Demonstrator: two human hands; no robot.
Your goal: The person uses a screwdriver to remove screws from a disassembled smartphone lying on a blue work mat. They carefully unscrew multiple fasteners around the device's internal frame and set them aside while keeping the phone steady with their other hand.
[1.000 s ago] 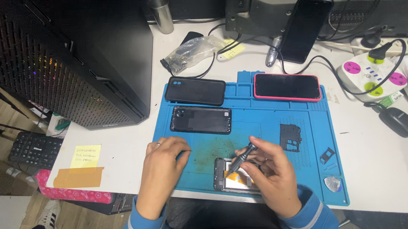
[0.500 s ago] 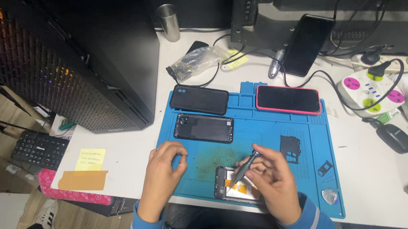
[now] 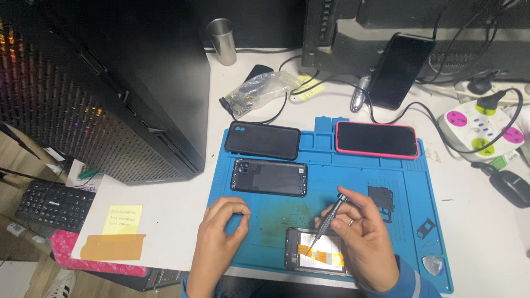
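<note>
My right hand (image 3: 362, 238) grips a small grey screwdriver (image 3: 329, 218), its tip down on an opened phone (image 3: 308, 255) with orange flex cables, lying at the near edge of a blue work mat (image 3: 334, 181). My left hand (image 3: 221, 231) rests on the mat just left of that phone, fingers curled with thumb and forefinger pinched together; whether they hold something tiny I cannot tell. Beyond my hands lie a black phone back cover (image 3: 270, 177), a black phone (image 3: 262, 140) and a phone in a red case (image 3: 376, 140).
A black inner frame piece (image 3: 380, 198), a small bracket (image 3: 425, 227) and a clear pick (image 3: 432, 265) lie on the mat's right. A large black computer tower (image 3: 108, 85), a metal cup (image 3: 222, 41), a leaning phone (image 3: 398, 70), a power strip (image 3: 481, 128), a mouse (image 3: 512, 188) and yellow notes (image 3: 122, 219) surround it.
The view has shifted slightly. My right hand keeps the screwdriver on the opened phone, barely moving; my left hand stays curled beside it.
</note>
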